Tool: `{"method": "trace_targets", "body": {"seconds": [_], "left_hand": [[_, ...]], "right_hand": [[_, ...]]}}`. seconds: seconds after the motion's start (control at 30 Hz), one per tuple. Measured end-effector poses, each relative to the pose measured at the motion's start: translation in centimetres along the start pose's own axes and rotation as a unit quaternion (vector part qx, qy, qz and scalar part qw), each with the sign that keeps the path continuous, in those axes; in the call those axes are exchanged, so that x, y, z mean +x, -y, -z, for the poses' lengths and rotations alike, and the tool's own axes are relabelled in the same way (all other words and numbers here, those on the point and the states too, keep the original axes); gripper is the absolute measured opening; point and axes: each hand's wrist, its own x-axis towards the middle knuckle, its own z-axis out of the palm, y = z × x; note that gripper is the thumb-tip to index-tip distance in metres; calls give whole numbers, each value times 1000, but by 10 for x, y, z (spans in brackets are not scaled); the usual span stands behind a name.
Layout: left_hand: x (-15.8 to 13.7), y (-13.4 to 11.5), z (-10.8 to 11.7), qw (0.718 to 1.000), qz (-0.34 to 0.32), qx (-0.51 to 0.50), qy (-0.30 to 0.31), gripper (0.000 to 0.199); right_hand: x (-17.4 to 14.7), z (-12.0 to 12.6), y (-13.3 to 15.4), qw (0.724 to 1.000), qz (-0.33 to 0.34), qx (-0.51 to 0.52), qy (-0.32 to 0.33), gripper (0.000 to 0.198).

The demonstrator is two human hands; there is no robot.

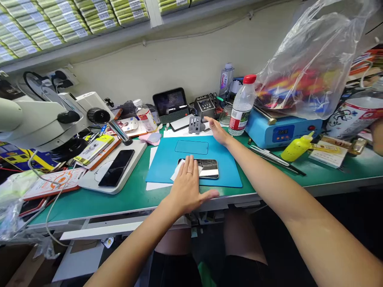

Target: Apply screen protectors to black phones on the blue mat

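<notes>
A smartphone (209,169) lies face up on the blue mat (161,161), its glossy screen catching reflections. Across its left part, my left hand (188,181) rests flat with fingers stretched out and thumb spread to the right. Under those fingers is a white wipe (176,172), pressed against the screen and partly hidden. My right hand (219,131) is at the mat's upper right edge, fingers extended and holding nothing. Just left of it stands a small grey phone stand (195,124). A phone outline (191,147) is printed on the mat above the phone.
A microscope (68,115) stands at left, with a dark phone (116,168) on its base. Right of the mat are tweezers (269,155), a yellow squeeze bottle (297,147), a blue heating unit (278,129) and a red-capped bottle (241,105). A plastic bag (308,59) sits on the unit.
</notes>
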Motion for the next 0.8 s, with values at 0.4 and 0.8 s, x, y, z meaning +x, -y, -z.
{"method": "trace_targets", "body": {"seconds": [0.4,0.8], "left_hand": [[49,-16,8,996,16,-90,-13,119],[14,24,11,998,45,-47,-2,126]], "right_hand": [[7,-5,-15,999,4,27,-30,109],[1,-4,2,1000,-20,17,-4,110]]}}
